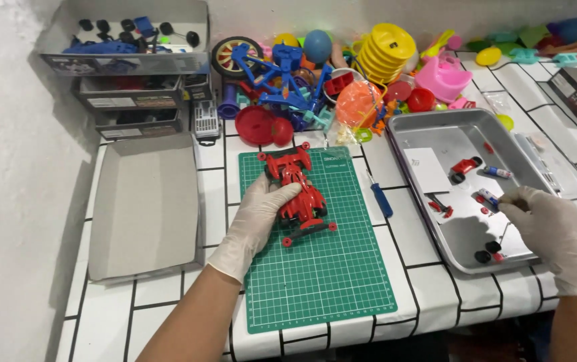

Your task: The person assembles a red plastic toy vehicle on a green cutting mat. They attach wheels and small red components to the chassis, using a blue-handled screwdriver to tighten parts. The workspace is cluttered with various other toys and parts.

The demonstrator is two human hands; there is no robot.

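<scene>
Looking down from the head camera, I see the left hand [256, 218] resting on the red car [298, 194], fingers curled over its left flank and closed lightly on the body. The car lies on the green mat [322, 268], near the mat's upper left, nose toward the wall.

Handling, as I judge it: the car is light, rigid moulded plastic. Its thin bumpers and small side rollers look fragile. Grip the broad centre of the body, not the ends or the wheels. The glove may slip on the glossy shell.

The right hand [556, 234] is in the steel tray [436, 131], fingertips pinched together at a small part; I cannot tell what the part is, as it is too small in this view.

Containers:
- Tray: a white card [426, 167], a small red piece [464, 166], two black wheels [487, 251], and several loose small parts.
- Box lid [144, 208], left of the mat: nothing visible inside.
- Open box [124, 37], top left: blue and black parts.
</scene>
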